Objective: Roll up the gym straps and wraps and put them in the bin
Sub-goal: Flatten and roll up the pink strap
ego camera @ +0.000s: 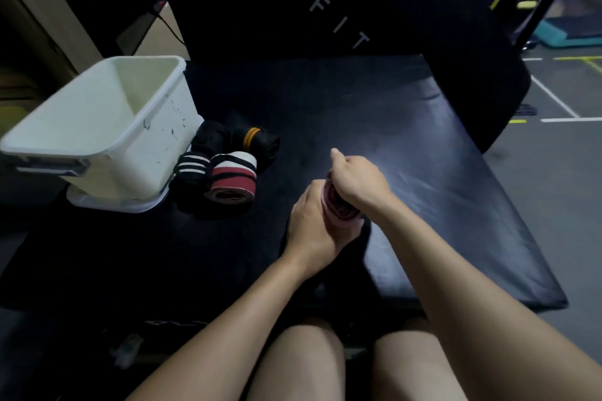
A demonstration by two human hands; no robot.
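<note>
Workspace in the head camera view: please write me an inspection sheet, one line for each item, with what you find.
Surface: black padded bench, dark and glossy.
Job's things: white bin at the left on its lid, nothing seen inside; four rolled wraps beside it: red-white roll, black-white striped roll, black roll, black roll with orange band.
Clutter: nothing seen.
Hands: left hand and right hand both grip a pink-and-dark roll above the bench.
Cables: a dark cable behind the bin.
Surroundings: gym floor with painted lines, teal step.
</note>
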